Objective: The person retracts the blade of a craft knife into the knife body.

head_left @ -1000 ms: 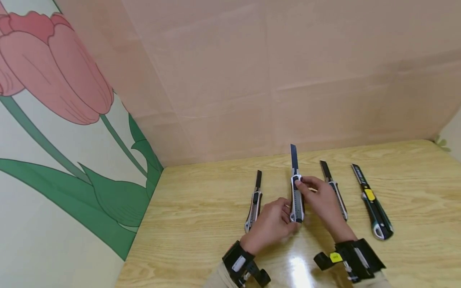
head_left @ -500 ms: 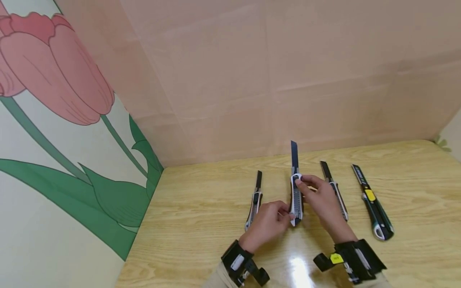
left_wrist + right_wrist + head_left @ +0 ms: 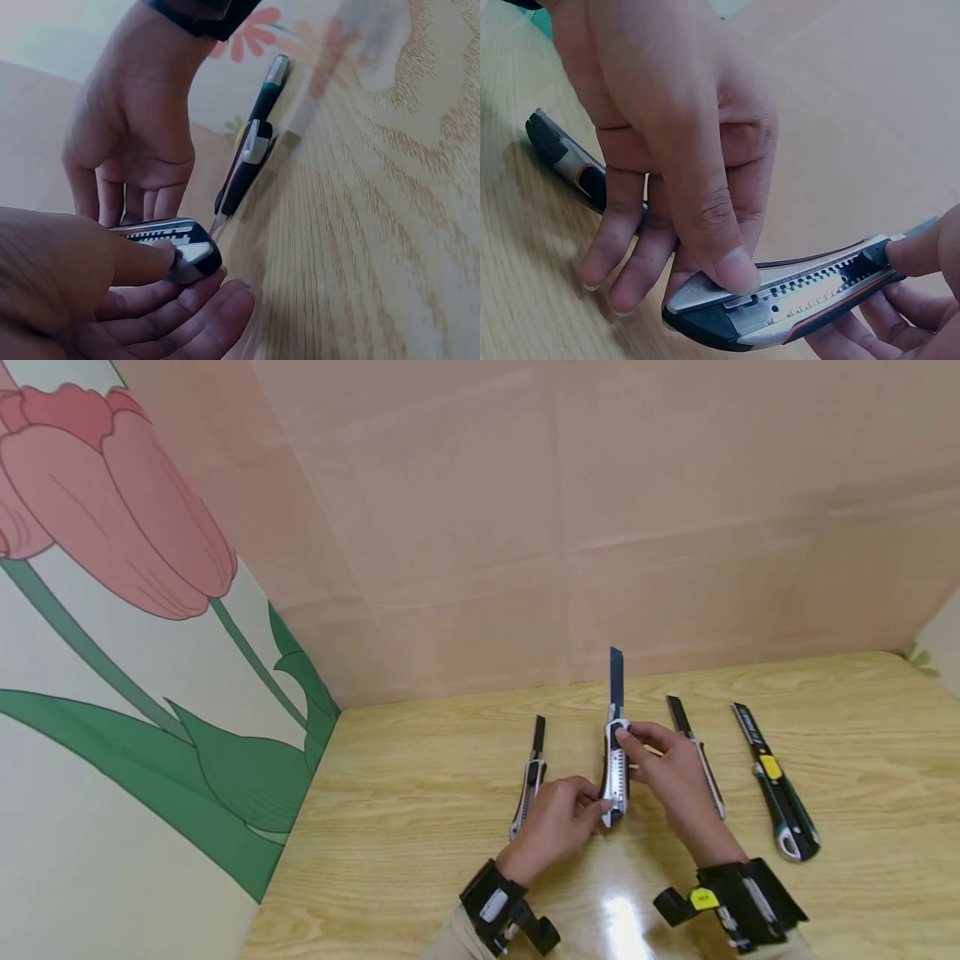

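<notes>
A silver-and-black utility knife (image 3: 616, 768) is held up between both hands, its long dark blade out and pointing away. My left hand (image 3: 558, 820) pinches the butt end of its handle; in the right wrist view the thumb of this left hand (image 3: 682, 142) lies on the handle's top. My right hand (image 3: 671, 777) holds the upper handle, thumb on the black slider (image 3: 876, 256). Left of the hands lies a smaller utility knife (image 3: 531, 785), partly behind the left hand. Another utility knife (image 3: 705, 777) lies partly hidden by the right hand.
A dark green-and-black utility knife with a yellow slider (image 3: 782, 793) lies farther right on the wooden table (image 3: 405, 827). A pinkish sheet (image 3: 450, 527) hangs behind the table. The wall at left bears a painted tulip (image 3: 127, 502).
The held knife has risen slightly and turned, its handle now catching more light. My left hand has shifted its fingers at the butt end. The knives on the table stay put.
</notes>
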{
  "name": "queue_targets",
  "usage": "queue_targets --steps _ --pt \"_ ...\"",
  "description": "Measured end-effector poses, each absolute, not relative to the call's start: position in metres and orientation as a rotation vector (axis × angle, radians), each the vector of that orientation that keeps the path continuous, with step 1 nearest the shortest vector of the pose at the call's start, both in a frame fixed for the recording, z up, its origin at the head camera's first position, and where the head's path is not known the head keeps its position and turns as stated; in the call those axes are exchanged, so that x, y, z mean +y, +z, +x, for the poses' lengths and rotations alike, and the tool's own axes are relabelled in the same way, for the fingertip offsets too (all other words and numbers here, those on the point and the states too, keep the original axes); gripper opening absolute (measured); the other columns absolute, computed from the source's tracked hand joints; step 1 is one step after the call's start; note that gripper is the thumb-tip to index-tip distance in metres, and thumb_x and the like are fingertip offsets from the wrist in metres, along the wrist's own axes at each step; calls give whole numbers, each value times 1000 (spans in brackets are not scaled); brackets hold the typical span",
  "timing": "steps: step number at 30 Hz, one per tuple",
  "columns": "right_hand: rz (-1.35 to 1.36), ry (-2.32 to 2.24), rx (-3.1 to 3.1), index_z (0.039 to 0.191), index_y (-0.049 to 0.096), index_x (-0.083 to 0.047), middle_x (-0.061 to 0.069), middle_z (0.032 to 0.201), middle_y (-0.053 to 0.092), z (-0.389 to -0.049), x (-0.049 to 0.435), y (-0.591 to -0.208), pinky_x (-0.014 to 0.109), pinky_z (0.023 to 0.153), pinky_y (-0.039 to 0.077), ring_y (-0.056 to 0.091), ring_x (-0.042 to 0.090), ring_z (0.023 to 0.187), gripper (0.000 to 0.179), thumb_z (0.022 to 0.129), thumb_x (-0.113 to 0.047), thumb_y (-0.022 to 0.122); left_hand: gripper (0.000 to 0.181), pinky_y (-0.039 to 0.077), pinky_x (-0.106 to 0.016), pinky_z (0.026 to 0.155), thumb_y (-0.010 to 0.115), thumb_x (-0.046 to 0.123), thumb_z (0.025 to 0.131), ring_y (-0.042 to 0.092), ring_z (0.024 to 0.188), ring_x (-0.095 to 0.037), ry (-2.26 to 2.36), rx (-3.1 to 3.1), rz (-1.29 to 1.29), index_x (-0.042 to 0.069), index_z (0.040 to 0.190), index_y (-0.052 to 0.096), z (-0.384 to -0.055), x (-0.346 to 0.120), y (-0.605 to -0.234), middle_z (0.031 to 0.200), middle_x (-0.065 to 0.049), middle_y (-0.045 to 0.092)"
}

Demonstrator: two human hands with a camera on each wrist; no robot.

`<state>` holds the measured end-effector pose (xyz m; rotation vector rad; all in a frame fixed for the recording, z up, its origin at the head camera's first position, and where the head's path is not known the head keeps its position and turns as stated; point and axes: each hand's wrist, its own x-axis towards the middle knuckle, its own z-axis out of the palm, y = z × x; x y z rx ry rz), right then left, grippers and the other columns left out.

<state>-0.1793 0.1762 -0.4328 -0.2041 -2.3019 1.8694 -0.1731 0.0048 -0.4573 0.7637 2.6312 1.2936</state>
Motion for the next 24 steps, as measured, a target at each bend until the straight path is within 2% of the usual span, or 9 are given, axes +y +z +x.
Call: queue_targets --steps 3,14,20,24 --pt "-213 1876 -2288 128 54 2 19 125 53 -179 178 -433 31 73 58 63 10 89 54 96 -42 56 11 47 -13 46 64 21 95 56 57 6 1309 2625 755 11 98 68 -173 5 -457 78 8 66" --pt "-246 1874 -2302 128 57 -1 18 125 56 -180 179 -434 31 71 58 65 9 86 63 93 -52 56 10 45 -13 44 66 23 93 53 54 5 1285 2646 800 13 94 69 -174 5 -459 74 11 63" --pt "-244 1854 -2301 123 62 -2 14 120 59 -182 177 -435 28 69 58 63 5 88 59 90 -52 60 10 44 -14 43 65 24 93 53 53 6 1267 2640 808 14 92 69 -174 5 -459 73 10 63" --pt "-218 1855 -2285 121 62 -2 14 117 59 -181 177 -435 28 69 58 64 6 88 56 90 -48 62 11 45 -14 43 65 24 93 54 53 5 1278 2613 804 14 92 69 -173 6 -461 73 9 64"
